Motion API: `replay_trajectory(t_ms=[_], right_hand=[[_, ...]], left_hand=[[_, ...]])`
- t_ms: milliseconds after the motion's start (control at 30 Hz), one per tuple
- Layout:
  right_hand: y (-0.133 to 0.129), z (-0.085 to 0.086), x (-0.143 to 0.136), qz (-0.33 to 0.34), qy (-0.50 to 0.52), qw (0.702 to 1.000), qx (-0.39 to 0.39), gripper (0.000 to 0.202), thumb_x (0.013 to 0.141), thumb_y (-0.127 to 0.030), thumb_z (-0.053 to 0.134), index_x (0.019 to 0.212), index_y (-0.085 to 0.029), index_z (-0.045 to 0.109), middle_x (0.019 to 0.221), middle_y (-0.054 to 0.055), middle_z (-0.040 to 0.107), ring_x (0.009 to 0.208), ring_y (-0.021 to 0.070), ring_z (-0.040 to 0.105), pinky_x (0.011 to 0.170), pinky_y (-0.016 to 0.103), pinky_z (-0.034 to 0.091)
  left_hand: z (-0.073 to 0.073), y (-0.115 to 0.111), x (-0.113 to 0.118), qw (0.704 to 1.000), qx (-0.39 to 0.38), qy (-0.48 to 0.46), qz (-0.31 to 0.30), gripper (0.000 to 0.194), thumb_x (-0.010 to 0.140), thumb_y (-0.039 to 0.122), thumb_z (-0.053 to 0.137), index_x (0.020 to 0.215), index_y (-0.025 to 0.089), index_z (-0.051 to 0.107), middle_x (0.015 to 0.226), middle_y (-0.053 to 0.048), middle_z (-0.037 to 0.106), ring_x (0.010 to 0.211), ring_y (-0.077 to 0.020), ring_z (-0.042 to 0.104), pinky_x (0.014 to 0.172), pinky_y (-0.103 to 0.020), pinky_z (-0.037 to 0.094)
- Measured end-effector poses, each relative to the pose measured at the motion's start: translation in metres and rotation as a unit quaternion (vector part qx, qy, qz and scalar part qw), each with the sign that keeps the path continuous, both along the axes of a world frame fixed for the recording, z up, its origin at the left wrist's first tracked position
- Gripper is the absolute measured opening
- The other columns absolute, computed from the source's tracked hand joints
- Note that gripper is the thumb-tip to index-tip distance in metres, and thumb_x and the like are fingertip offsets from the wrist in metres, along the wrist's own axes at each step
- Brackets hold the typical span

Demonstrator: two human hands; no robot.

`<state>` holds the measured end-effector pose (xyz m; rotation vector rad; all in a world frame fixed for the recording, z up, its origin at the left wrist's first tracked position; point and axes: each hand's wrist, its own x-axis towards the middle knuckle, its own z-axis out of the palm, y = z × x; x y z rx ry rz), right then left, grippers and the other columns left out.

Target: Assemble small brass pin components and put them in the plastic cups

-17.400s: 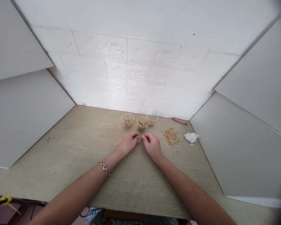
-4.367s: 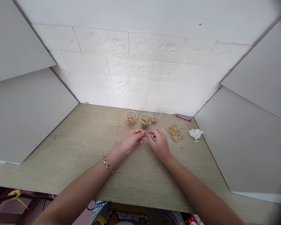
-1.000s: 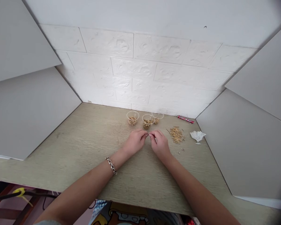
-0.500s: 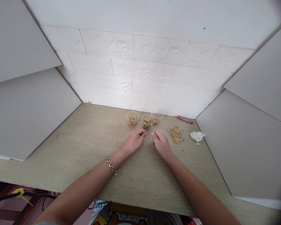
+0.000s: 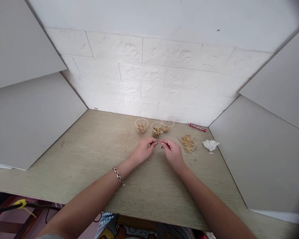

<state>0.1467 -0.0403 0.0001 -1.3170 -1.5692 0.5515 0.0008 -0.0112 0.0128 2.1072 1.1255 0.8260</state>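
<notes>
My left hand (image 5: 145, 148) and my right hand (image 5: 171, 151) meet over the middle of the table, fingertips pinched close together. Between them shows a tiny gold-coloured metal pin (image 5: 159, 142), mostly hidden by the fingers. Just beyond the hands stand a clear plastic cup (image 5: 157, 129) of small gold parts, another cup (image 5: 141, 126) with copper-gold parts to its left, and a third cup (image 5: 167, 126) partly behind. To the right of my right hand lies a pile of thin gold pins (image 5: 187, 144).
A red pen-like stick (image 5: 197, 127) lies near the wall at the back right. Crumpled white tissue (image 5: 210, 145) sits by the right grey panel (image 5: 264, 159). Small copper-coloured bits (image 5: 129, 136) are scattered left of the hands. Another grey panel (image 5: 35, 122) borders the left side.
My right hand has moved slightly left, closing the gap, so the fingertips of both hands now meet at the small pin. The cups and pile stay put.
</notes>
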Motion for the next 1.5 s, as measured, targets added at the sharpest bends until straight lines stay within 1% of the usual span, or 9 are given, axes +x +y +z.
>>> replay_trajectory(t_ms=[100,200,333,500,833,1200,1367,1433,1500], right_hand=[[0.0,0.001,0.0,-0.004,-0.039,0.999,0.037,0.018,0.077,-0.023,0.043,0.08,-0.018,0.06,0.077,0.004,0.061,0.071,0.0148,0.054,0.066,0.027,0.042],[-0.001,0.001,0.0,-0.009,-0.056,0.997,0.052,0.018,0.077,-0.023,0.042,0.079,-0.018,0.06,0.08,0.004,0.062,0.076,0.0158,0.055,0.069,0.028,0.042],[-0.001,0.002,-0.001,-0.011,-0.054,0.998,0.044,0.019,0.078,-0.024,0.042,0.079,-0.018,0.06,0.081,0.005,0.062,0.075,0.0162,0.055,0.068,0.029,0.042],[-0.002,0.002,-0.002,-0.014,-0.055,0.998,0.039,0.019,0.078,-0.023,0.041,0.08,-0.018,0.06,0.076,0.004,0.06,0.069,0.0154,0.053,0.064,0.028,0.041],[-0.001,0.0,0.001,0.011,-0.064,0.998,0.024,0.018,0.078,-0.022,0.042,0.079,-0.018,0.06,0.073,0.003,0.06,0.068,0.0143,0.052,0.064,0.026,0.04],[0.001,-0.006,-0.008,-0.007,-0.026,1.0,-0.009,0.02,0.077,-0.025,0.04,0.077,-0.017,0.059,0.069,0.003,0.059,0.063,0.0143,0.053,0.061,0.026,0.04],[0.0,-0.005,-0.011,-0.011,-0.028,1.0,0.003,0.021,0.077,-0.025,0.039,0.077,-0.018,0.059,0.069,0.003,0.06,0.066,0.0148,0.053,0.064,0.027,0.041],[0.0,-0.005,-0.01,-0.011,-0.02,1.0,-0.007,0.021,0.077,-0.026,0.04,0.077,-0.017,0.059,0.069,0.004,0.06,0.066,0.0149,0.054,0.064,0.027,0.041],[0.001,-0.007,-0.01,-0.004,0.012,0.999,-0.029,0.021,0.077,-0.027,0.04,0.077,-0.017,0.059,0.07,0.004,0.06,0.065,0.0149,0.054,0.064,0.027,0.042]], left_hand=[[0.001,0.0,0.0,1.0,-0.001,0.001,-0.001,0.023,0.081,0.029,0.039,0.081,0.017,0.059,0.077,0.0,0.06,0.07,-0.011,0.05,0.063,-0.021,0.036],[0.001,-0.001,0.0,1.0,-0.003,-0.004,-0.004,0.023,0.081,0.029,0.039,0.081,0.017,0.059,0.077,0.0,0.06,0.07,-0.0109,0.05,0.064,-0.021,0.037],[0.002,-0.002,0.0,1.0,-0.003,-0.01,-0.012,0.022,0.081,0.027,0.039,0.082,0.017,0.059,0.078,0.0,0.06,0.071,-0.011,0.051,0.064,-0.021,0.037],[0.002,-0.001,0.0,1.0,-0.013,-0.002,-0.005,0.023,0.081,0.027,0.04,0.082,0.017,0.06,0.079,-0.001,0.061,0.073,-0.0115,0.051,0.065,-0.021,0.038],[0.001,0.0,-0.001,1.0,-0.009,-0.003,-0.005,0.022,0.08,0.026,0.04,0.078,0.017,0.059,0.078,-0.001,0.061,0.072,-0.0114,0.052,0.067,-0.022,0.038],[-0.004,-0.003,0.005,0.994,-0.093,-0.043,0.049,0.021,0.077,0.024,0.04,0.073,0.016,0.059,0.074,0.0,0.061,0.07,-0.0115,0.053,0.065,-0.022,0.04],[-0.001,-0.004,0.005,0.995,-0.077,-0.026,0.056,0.022,0.077,0.023,0.04,0.072,0.016,0.059,0.071,0.0,0.061,0.068,-0.0117,0.052,0.065,-0.023,0.039],[0.0,-0.004,0.005,0.996,-0.068,-0.024,0.053,0.022,0.077,0.023,0.039,0.072,0.016,0.06,0.071,0.0,0.061,0.067,-0.0116,0.052,0.065,-0.023,0.039],[0.0,-0.003,0.004,0.996,-0.069,-0.029,0.048,0.022,0.077,0.024,0.039,0.072,0.016,0.06,0.072,0.0,0.061,0.068,-0.0116,0.052,0.066,-0.023,0.039]])
